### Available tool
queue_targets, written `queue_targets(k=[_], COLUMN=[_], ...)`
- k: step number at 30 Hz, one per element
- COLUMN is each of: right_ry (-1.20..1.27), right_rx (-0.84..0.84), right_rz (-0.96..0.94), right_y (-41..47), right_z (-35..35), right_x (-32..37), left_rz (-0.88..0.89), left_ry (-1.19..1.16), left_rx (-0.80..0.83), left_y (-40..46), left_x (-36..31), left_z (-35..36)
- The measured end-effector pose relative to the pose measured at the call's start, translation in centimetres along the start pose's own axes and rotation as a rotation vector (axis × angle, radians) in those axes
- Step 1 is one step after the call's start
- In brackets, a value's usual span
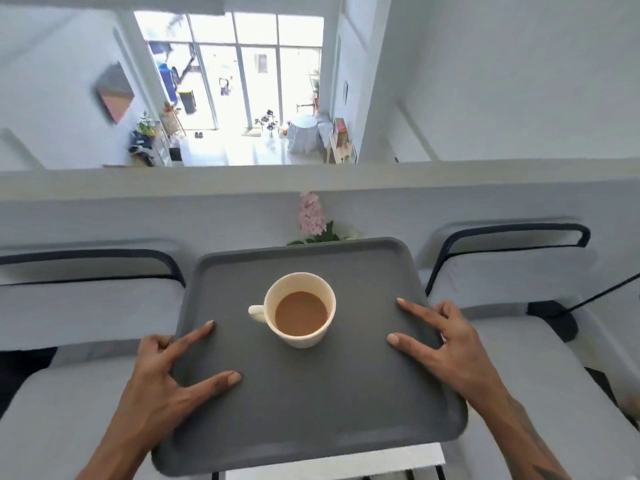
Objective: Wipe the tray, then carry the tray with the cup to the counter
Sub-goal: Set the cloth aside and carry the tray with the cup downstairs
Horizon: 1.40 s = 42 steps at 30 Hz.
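A dark grey rectangular tray [311,410] is held up in front of me, above two chairs. On its middle stands a white cup [300,308] with light brown coffee, handle pointing left. My left hand [166,372] grips the tray's left edge, thumb and forefinger lying on its top surface. My right hand [446,344] grips the right edge the same way, the other fingers curled under the rim.
Two pale cushioned chairs with black frames stand left [86,306] and right [519,271] below the tray. A pink flower plant [313,220] stands behind the tray against a low white wall [138,188]. Beyond the wall lies a bright room with glass doors.
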State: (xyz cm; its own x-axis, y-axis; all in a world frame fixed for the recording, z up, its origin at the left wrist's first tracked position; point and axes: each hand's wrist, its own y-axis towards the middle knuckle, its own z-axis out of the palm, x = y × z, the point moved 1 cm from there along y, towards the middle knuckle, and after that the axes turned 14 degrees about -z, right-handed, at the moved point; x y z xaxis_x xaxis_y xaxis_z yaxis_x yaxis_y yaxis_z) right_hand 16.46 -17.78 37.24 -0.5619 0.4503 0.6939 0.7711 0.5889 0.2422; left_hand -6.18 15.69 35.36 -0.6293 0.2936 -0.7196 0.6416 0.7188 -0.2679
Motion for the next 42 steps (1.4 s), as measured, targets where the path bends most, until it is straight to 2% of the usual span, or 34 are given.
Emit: queue_targets(k=[8, 19, 26, 34, 42], right_ry=[0.07, 0.099, 0.125, 0.213, 0.308], right_rx=[-0.032, 0.148, 0.289, 0.479, 0.699], right_rz=[-0.143, -0.373, -0.542, -0.751, -0.981], right_y=[5.5, 13.6, 15.7, 12.6, 1.2], right_z=[-5.5, -8.4, -7.1, -1.6, 5.1], right_x=[5.8, 7.8, 11.1, 19.6, 30.5], left_rz=[0.02, -0.14, -0.268, -0.484, -0.712], left_ry=[-0.142, -0.139, -0.195, -0.206, -0.215], left_rx=[-0.228, -0.475, -0.696, -0.958, -1.205], left_y=[-3.0, -8.2, -14.9, -27.5, -45.6], left_x=[-7.7, -11.2, -10.8, -6.9, -0.7], left_z=[-6.0, -8.0, -8.6, -11.0, -11.2])
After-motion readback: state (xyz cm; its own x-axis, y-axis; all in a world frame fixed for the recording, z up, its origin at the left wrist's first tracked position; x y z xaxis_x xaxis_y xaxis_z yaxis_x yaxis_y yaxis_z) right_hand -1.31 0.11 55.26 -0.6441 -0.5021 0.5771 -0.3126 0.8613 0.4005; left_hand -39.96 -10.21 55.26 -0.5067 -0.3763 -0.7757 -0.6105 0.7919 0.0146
